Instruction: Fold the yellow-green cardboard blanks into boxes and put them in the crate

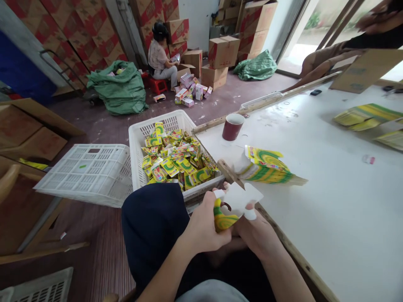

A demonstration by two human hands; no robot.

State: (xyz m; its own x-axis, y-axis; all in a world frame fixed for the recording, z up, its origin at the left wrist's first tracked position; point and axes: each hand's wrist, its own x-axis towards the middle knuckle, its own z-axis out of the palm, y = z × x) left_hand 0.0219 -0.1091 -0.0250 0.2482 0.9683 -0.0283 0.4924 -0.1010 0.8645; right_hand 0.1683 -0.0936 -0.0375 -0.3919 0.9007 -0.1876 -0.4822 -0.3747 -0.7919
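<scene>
A yellow-green carton (225, 222), its plain white inside uppermost, lies between the two hands on the near side of the white crate (136, 155), close to a dark-clad knee (154, 218). A dark, curved thing (226, 205) shows at its opening; from where I stand, too little is visible to identify it. Likely faults: the white flaps (254, 193) may crease if the hands press unevenly, and the carton, apparently thin card, may spring apart should either hold slacken. The left hand (201, 228) is closed around the printed side; the right hand (256, 233) grips the edge beside the flaps, little gap showing. Within the crate: heaped small cartons (171, 165). To the crate's right, on the white table (340, 201): a stack of flat cartons (266, 163) and, nearer the crate's far corner, a dark red mug (233, 128). To its left: a second crate (85, 172). Beyond it: a green sack (121, 88) and a seated co-worker (162, 58).
</scene>
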